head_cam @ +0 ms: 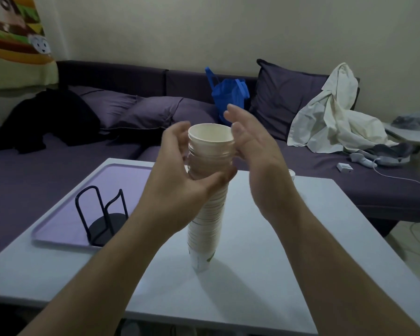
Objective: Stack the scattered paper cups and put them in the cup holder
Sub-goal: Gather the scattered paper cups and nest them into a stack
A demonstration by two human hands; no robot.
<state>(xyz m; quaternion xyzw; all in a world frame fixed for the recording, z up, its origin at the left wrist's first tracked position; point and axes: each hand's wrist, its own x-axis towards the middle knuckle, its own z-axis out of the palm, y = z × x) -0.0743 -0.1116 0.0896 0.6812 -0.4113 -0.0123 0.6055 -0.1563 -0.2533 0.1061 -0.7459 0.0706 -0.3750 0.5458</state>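
Observation:
A tall stack of white paper cups (205, 229) stands upright on the white table (264, 251), its open top at chest height. My left hand (180, 175) grips the upper part of the stack, thumb in front and fingers curled behind. My right hand (250, 144) is beside the top rim with straight fingers, its palm facing the cups and close to the rim. The black wire cup holder (102, 214) stands empty on a lilac tray (66, 224) at the left. One more cup (292, 174) peeks out behind my right wrist at the table's far edge.
A dark purple sofa (386, 190) runs behind the table, carrying pillows, a blue bag (228, 95), a white cloth (330, 117), black clothing (46, 117) and a small white box with a cable (344, 168). The table's front edge lies near my forearms.

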